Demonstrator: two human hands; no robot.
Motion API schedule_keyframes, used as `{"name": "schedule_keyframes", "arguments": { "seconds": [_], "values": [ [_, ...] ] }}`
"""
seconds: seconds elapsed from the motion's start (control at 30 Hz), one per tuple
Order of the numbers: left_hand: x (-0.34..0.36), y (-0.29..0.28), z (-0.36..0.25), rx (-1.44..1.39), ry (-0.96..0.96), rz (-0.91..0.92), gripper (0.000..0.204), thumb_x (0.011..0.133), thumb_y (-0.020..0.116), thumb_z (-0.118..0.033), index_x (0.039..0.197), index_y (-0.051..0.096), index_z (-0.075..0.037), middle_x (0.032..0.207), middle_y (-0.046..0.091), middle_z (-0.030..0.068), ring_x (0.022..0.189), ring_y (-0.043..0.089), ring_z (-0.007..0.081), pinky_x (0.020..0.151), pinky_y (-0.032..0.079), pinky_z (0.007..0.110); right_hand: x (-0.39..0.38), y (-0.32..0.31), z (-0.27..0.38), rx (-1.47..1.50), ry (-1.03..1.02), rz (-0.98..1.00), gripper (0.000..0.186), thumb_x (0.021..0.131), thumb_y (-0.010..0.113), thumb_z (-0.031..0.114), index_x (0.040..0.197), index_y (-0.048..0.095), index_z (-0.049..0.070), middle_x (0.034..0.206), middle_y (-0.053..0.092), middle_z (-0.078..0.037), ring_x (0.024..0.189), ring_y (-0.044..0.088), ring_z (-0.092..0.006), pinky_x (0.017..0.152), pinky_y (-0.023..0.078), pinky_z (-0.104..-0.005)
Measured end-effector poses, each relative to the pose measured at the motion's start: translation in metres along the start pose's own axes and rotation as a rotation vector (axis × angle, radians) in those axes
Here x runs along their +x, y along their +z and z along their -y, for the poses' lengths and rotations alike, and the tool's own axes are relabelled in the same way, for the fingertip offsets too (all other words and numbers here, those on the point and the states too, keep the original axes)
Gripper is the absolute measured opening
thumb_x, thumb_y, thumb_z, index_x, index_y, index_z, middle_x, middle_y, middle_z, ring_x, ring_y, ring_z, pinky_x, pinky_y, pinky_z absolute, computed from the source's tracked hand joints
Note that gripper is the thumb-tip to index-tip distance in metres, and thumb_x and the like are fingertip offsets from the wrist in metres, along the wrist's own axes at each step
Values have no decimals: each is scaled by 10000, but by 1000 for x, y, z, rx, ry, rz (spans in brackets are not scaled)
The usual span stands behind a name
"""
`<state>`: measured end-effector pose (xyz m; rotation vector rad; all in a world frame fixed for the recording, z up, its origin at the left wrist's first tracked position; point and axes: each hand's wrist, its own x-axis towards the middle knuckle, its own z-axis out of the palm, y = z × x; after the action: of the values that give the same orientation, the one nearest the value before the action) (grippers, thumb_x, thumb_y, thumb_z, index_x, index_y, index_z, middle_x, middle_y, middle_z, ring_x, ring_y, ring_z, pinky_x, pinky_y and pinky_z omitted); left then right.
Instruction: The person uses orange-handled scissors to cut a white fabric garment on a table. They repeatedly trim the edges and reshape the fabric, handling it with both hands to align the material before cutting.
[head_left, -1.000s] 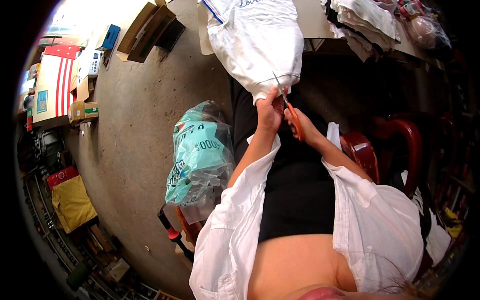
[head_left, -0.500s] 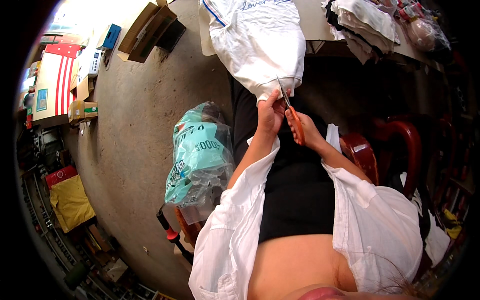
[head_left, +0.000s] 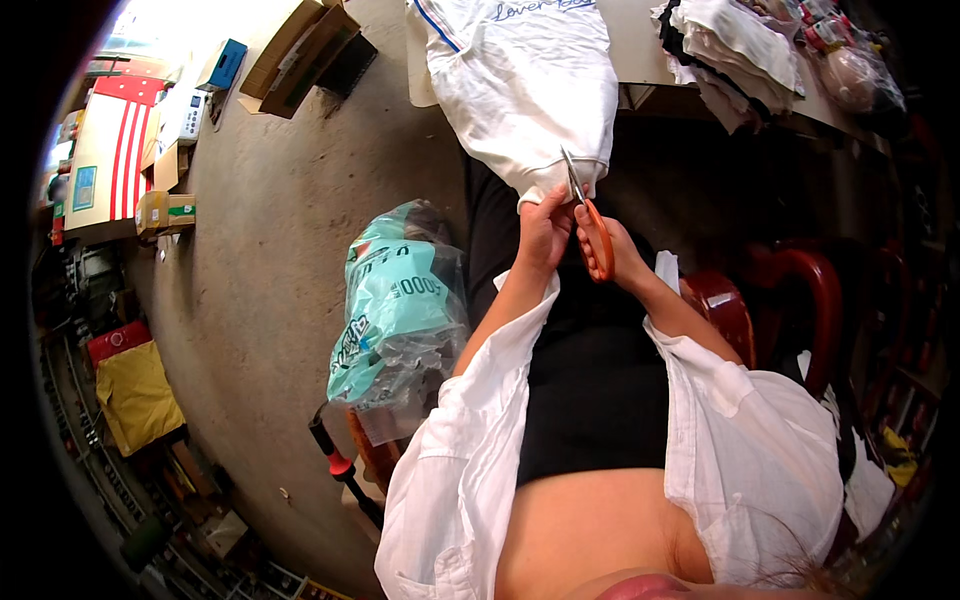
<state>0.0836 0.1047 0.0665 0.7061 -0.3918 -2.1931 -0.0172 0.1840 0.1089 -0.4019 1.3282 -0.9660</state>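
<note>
A white sweatshirt (head_left: 535, 95) with blue lettering and a blue-and-red stripe hangs off the table edge toward me. My left hand (head_left: 545, 232) pinches its ribbed lower edge. In my right hand (head_left: 617, 250) is a pair of scissors (head_left: 601, 240) with orange handles. The blades point away from me and lie against the ribbed band, just right of my left fingertips. Some of my right fingers are hidden behind the handles, and I cannot tell whether the blades have fabric between them.
The table (head_left: 640, 45) carries a pile of white and black cloth (head_left: 735, 50) at right. A teal plastic bag (head_left: 400, 310) sits left of my legs, above a red-and-black handle (head_left: 340, 465). Cardboard boxes (head_left: 300, 60) stand far left. A red-brown wooden chair (head_left: 815, 290) is at my right.
The scissor handles have spread apart and the scissors have turned a little more upright. Both hands stay at the ribbed edge, and the whole view has shifted slightly.
</note>
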Motion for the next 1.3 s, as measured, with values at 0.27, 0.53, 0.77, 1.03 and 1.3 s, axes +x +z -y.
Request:
{"name": "schedule_keyframes", "arguments": {
  "seconds": [0.27,0.53,0.77,1.03,1.3],
  "values": [
    [-4,-5,-6,86,-7,90,215,865,574,-93,1052,545,9,934,631,82,797,626,193,733,504,310,7,-3,18,87,42,88,528,864,428,625,720,436,117,534,401,28,364,398,-83,344,358,-206],
    [-2,-13,-4,61,-2,103,249,864,577,-92,1085,533,12,980,626,86,884,622,198,812,495,320,10,-3,15,69,27,84,512,875,444,594,705,435,111,496,400,29,313,371,-87,308,334,-206],
    [-2,-13,-5,72,-14,105,226,864,572,-101,1057,535,9,904,620,73,789,613,175,721,499,303,14,-3,9,44,2,59,517,832,496,627,713,446,126,561,429,27,397,429,-85,356,355,-205],
    [-7,-11,-10,100,-30,210,206,881,552,-127,1042,527,0,796,592,55,700,580,155,666,483,292,20,2,24,37,73,49,531,835,476,638,710,447,123,555,412,30,418,422,-84,369,360,-208],
    [-3,-30,4,55,-40,186,243,888,551,-116,1095,507,1,911,606,67,806,597,164,748,488,312,18,4,24,7,2,53,472,868,493,570,707,450,129,549,401,45,395,385,-68,367,334,-198]
  ]
}}
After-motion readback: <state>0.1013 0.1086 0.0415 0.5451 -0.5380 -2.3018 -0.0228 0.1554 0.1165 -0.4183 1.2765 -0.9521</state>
